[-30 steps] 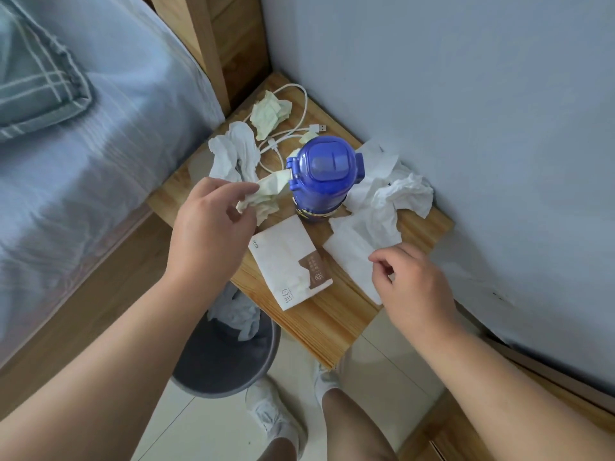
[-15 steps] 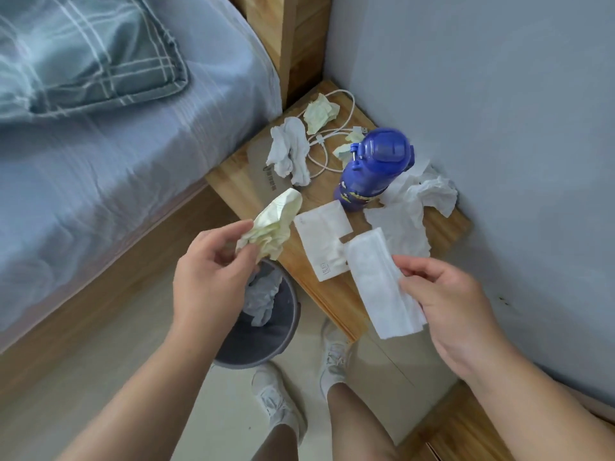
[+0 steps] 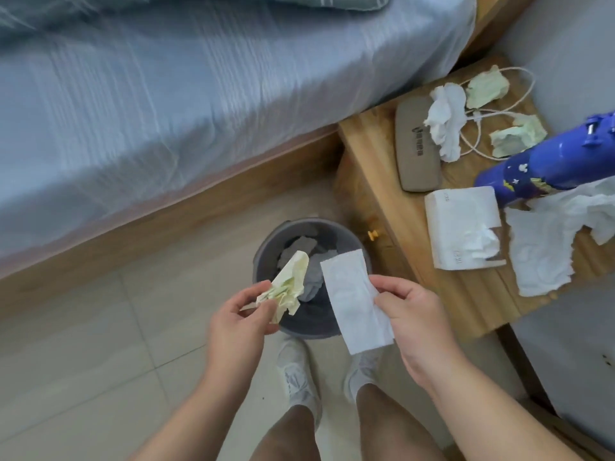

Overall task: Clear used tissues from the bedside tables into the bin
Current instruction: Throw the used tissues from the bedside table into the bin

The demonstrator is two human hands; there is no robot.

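Note:
My left hand [image 3: 238, 322] pinches a crumpled pale-yellow tissue [image 3: 289, 286] over the near rim of the grey bin [image 3: 266, 247], which holds grey and white paper. A flat white tissue [image 3: 352, 301] is gripped by my right hand [image 3: 416, 319] above the bin's right side. On the wooden bedside table [image 3: 372, 154] lie more tissues: a crumpled white one [image 3: 444, 124], two yellow ones [image 3: 486, 88] [image 3: 517, 134], and a large white one [image 3: 545, 247] at the right.
The table also carries a blue bottle [image 3: 545, 168], a white tissue pack [image 3: 462, 224], a brown case [image 3: 416, 151] and a white cable [image 3: 522, 84]. A bed with a blue sheet [image 3: 199, 94] fills the left. My feet stand on the tiled floor just below the bin.
Both hands have carried their tissues from the table's edge to above the bin. The view has tilted down and left, so the table now sits at the right.

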